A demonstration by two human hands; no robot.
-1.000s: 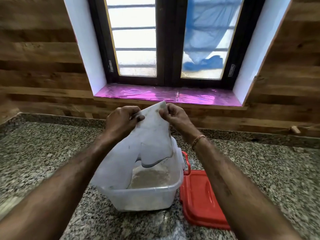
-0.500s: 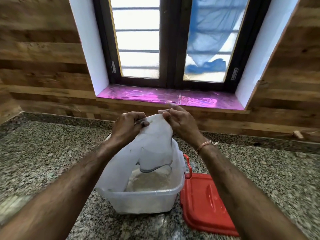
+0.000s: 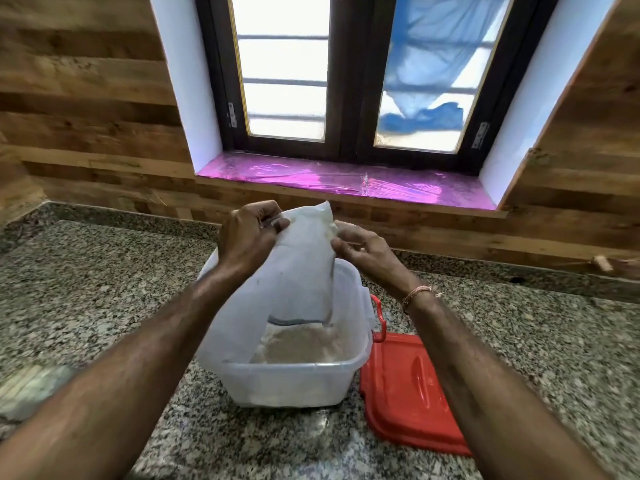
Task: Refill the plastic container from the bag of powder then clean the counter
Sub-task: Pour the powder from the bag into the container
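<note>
The upended bag [image 3: 301, 265] hangs mouth-down over the plastic container [image 3: 294, 386] mid-tabletop [image 3: 104, 289], likely so powder falls inside, with fingers of the left hand [image 3: 246, 237] clamped on its top and the right hand [image 3: 363, 252] pinching its right edge.

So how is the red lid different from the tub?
The lid is red and you can't see through it; the tub is see-through. The lid lies flat; the tub stands open with powder inside. The lid sits off to the right; the tub is under the bag. Both rest on the counter.
</note>
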